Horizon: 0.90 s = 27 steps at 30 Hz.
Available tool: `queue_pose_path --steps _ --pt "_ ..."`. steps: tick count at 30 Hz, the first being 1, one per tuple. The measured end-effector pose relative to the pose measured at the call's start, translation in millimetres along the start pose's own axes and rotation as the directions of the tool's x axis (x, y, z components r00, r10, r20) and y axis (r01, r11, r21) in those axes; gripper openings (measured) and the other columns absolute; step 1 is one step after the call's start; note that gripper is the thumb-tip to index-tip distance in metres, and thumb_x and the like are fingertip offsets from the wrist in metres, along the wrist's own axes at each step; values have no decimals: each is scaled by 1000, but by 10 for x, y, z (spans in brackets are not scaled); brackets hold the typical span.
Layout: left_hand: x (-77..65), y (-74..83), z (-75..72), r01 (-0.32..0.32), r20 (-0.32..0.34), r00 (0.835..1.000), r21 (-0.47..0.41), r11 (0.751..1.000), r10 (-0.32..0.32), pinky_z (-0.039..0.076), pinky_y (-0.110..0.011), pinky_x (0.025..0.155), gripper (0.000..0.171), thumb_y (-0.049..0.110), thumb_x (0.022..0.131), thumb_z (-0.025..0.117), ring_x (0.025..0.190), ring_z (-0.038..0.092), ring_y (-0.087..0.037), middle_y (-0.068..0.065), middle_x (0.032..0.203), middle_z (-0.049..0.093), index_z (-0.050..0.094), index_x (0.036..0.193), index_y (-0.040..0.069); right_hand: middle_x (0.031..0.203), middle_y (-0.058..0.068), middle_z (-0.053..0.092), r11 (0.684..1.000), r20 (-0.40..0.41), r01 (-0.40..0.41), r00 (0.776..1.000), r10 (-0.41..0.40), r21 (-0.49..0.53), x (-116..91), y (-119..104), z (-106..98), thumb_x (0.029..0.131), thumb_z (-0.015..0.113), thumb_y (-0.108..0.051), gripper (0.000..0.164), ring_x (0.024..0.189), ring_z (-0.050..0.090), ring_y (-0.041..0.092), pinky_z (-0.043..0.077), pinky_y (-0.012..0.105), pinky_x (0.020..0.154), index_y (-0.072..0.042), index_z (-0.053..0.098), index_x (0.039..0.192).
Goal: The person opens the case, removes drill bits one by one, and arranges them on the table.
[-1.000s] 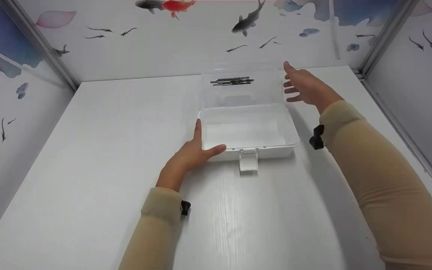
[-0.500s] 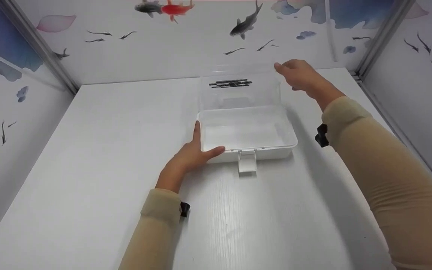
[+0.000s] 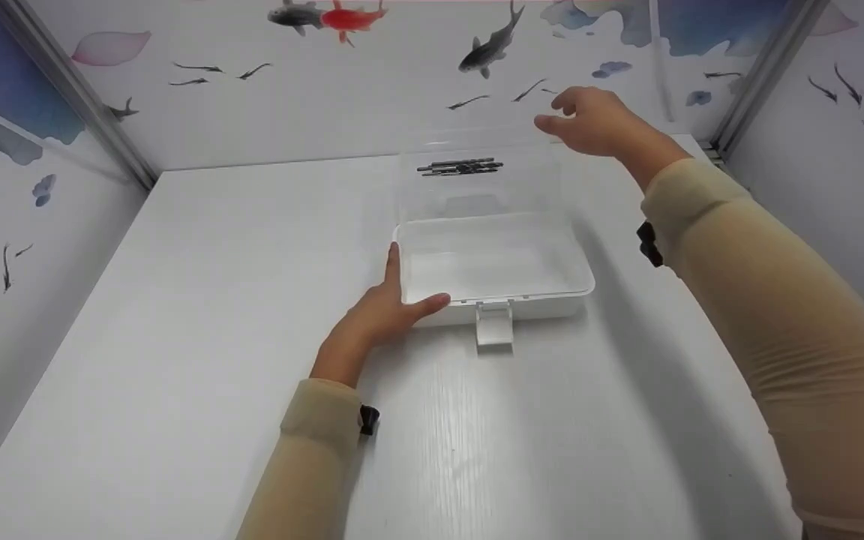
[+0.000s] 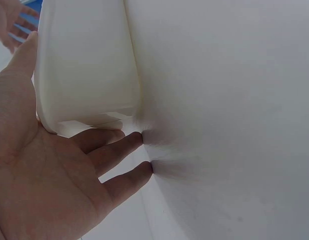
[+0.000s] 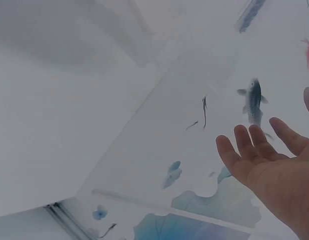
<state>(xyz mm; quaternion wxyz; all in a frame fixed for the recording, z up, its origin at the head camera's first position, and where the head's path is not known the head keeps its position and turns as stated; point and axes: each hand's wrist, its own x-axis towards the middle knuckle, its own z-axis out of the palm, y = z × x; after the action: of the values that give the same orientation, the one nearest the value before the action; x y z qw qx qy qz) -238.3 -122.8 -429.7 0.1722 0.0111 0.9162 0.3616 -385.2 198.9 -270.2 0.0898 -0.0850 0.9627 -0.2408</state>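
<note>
A white plastic box (image 3: 492, 262) stands on the table, its clear lid (image 3: 529, 187) swung back and its front latch (image 3: 494, 326) hanging down. My left hand (image 3: 376, 311) rests at the box's front left corner, thumb on the front rim and index finger along the left side. In the left wrist view, other fingers (image 4: 125, 187) of it are extended, their tips touching the table. Several dark drill bits (image 3: 462, 166) show in the lid area; whether they lie in it or behind it I cannot tell. My right hand (image 3: 597, 124) hovers by the lid's far right corner, holding nothing.
The white table (image 3: 214, 337) meets a back wall panel (image 3: 372, 105) printed with fish. Side panels (image 3: 844, 195) stand to the left and right, with metal posts (image 3: 76, 90) at the corners.
My right hand has risen and moved slightly left past the lid's right edge, its fingers bending together, then parting. The left hand and box have stayed in place.
</note>
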Motion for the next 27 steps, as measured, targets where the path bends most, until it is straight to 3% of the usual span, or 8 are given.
queue_pose_path --steps 5,14,27 --pt "2 8 -12 4 4 1000 4 1000 -4 35 -54 127 134 82 86 68 154 45 -36 -23 170 37 -23 169 29 169 27 35 999 16 30 999 -29 -46 51 -98 -21 110 47 -52 74 154 40 49 33 63 126 -4 34 166" --pt "4 1 -10 10 8 1000 5 1000 -10 35 -56 127 134 83 85 67 156 43 -37 -24 171 36 -23 168 31 166 26 42 989 80 36 996 -25 -140 175 -214 128 111 56 -38 61 153 43 46 36 61 125 -9 43 163" --pt "-12 7 -14 8 3 1000 13 1000 -8 37 -57 125 131 81 87 67 154 46 -39 -25 170 36 -22 169 30 153 26 57 979 107 100 991 -82 -176 322 -287 335 108 61 -25 50 144 54 43 44 56 121 -5 56 153"
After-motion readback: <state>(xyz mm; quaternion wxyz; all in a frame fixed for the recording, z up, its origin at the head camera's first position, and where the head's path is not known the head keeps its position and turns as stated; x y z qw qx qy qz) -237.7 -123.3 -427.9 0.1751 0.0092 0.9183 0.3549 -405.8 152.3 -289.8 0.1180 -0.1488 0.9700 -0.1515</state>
